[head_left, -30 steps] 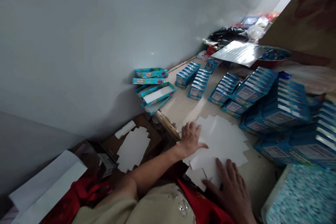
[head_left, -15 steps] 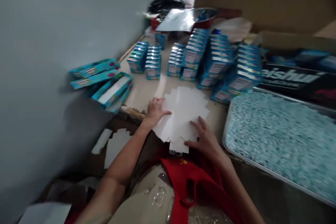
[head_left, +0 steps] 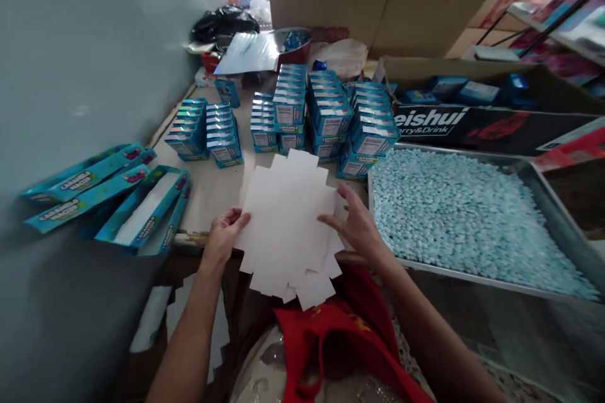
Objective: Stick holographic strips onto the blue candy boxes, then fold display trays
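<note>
Flat white cardboard blanks (head_left: 286, 220), cut with tabs around their edges, lie in an uneven stack at the table's front, partly past its edge. My left hand (head_left: 222, 236) grips the stack's left side, its thumb on top and the fingers curled at the edge. On the opposite side my right hand (head_left: 357, 223) holds the stack with its thumb on the top sheet and the index finger at the rim. Behind the stack stand rows of small blue boxes (head_left: 333, 114); some are piled on blue trays. The undersides of the blanks are hidden.
Long blue open cartons (head_left: 146, 211) lie at the left by the wall. A metal tray (head_left: 524, 170) of pale blue candies is at the right. Behind it sits a black-printed carton (head_left: 501, 126) holding blue packs. More white cardboard pieces (head_left: 220, 327) lie below the table edge.
The view has swung right and steadied. My left hand has gone from lying spread on the blanks to gripping their left edge; the stack appears nearer and shifted.
</note>
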{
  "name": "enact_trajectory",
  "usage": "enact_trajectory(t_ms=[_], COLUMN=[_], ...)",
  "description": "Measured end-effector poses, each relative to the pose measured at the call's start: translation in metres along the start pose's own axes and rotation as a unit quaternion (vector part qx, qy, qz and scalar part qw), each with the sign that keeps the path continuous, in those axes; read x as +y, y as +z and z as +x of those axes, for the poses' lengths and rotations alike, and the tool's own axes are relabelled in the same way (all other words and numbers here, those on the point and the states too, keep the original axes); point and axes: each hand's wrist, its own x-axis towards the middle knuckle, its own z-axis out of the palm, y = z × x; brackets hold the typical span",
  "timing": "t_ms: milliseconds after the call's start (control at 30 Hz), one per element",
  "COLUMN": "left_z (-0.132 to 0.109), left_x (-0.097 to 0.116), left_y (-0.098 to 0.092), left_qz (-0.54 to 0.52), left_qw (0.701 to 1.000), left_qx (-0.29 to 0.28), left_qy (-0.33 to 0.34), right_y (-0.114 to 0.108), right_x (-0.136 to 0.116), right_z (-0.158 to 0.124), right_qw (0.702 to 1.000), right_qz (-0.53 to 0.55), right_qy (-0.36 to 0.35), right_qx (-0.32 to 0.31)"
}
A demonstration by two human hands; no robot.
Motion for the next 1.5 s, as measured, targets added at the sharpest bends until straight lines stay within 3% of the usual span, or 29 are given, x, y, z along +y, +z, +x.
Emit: enact_trajectory(t_ms=[33, 100, 233, 333, 400, 500, 600, 667, 733, 800, 900, 1100, 1233, 1333, 1400, 1500], left_z=[-0.004, -0.013, -0.024, -0.019, -0.010, 0.000, 0.003, 0.004, 0.004, 0.003, -0.002, -0.007, 0.006, 0.019, 0.025, 0.026], left_x=[0.000, 0.001, 0.010, 0.022, 0.028, 0.025, 0.012, 0.002, -0.006, -0.010, -0.011, -0.007, -0.010, -0.015, -0.019, -0.023], left_y=[-0.002, -0.009, -0.017, -0.006, 0.008, 0.033, 0.056, 0.071, 0.083, 0.088, 0.083, 0.075, 0.091, 0.106, 0.113, 0.116], left_qz=[-0.018, -0.049, -0.115, -0.200, -0.230, -0.234, -0.164, -0.069, 0.011, 0.042, 0.025, 0.000, -0.043, -0.029, -0.033, -0.024], left_qw=[1.000, 0.999, 0.986, 0.969, 0.964, 0.965, 0.982, 0.996, 1.000, 0.998, 0.999, 0.995, 0.994, 0.990, 0.983, 0.980], left_qx=[0.011, -0.002, -0.116, -0.139, -0.122, -0.110, -0.090, -0.047, 0.003, 0.028, 0.013, 0.032, 0.041, 0.082, 0.113, 0.116], left_qy=[0.007, -0.002, -0.016, 0.034, 0.046, 0.036, 0.020, 0.014, 0.020, 0.033, 0.040, 0.096, 0.088, 0.113, 0.142, 0.161], right_y=[0.005, 0.011, 0.013, 0.019, 0.027, 0.041, 0.050, 0.053, 0.054, 0.054, 0.051, 0.047, 0.052, 0.059, 0.062, 0.061], right_x=[-0.008, -0.024, -0.047, -0.047, -0.040, -0.025, -0.019, -0.022, -0.027, -0.030, -0.030, -0.040, -0.056, -0.055, -0.049, -0.040], right_z=[0.015, 0.038, 0.058, 0.059, 0.057, 0.050, 0.040, 0.037, 0.038, 0.042, 0.048, 0.046, 0.056, 0.064, 0.065, 0.059], right_qw=[0.998, 0.983, 0.902, 0.875, 0.873, 0.916, 0.987, 0.987, 0.967, 0.951, 0.943, 0.937, 0.924, 0.918, 0.924, 0.949], right_qz=[0.035, 0.161, 0.408, 0.428, 0.419, 0.333, 0.064, -0.112, -0.207, -0.237, -0.231, -0.243, -0.294, -0.331, -0.329, -0.277], right_qy=[0.023, 0.066, 0.112, 0.176, 0.206, 0.197, 0.109, 0.031, -0.015, -0.039, -0.066, -0.110, -0.100, -0.070, -0.052, -0.024], right_qx=[0.045, 0.061, -0.078, -0.142, -0.140, -0.109, -0.099, -0.110, -0.145, -0.193, -0.229, -0.224, -0.222, -0.207, -0.189, -0.150])
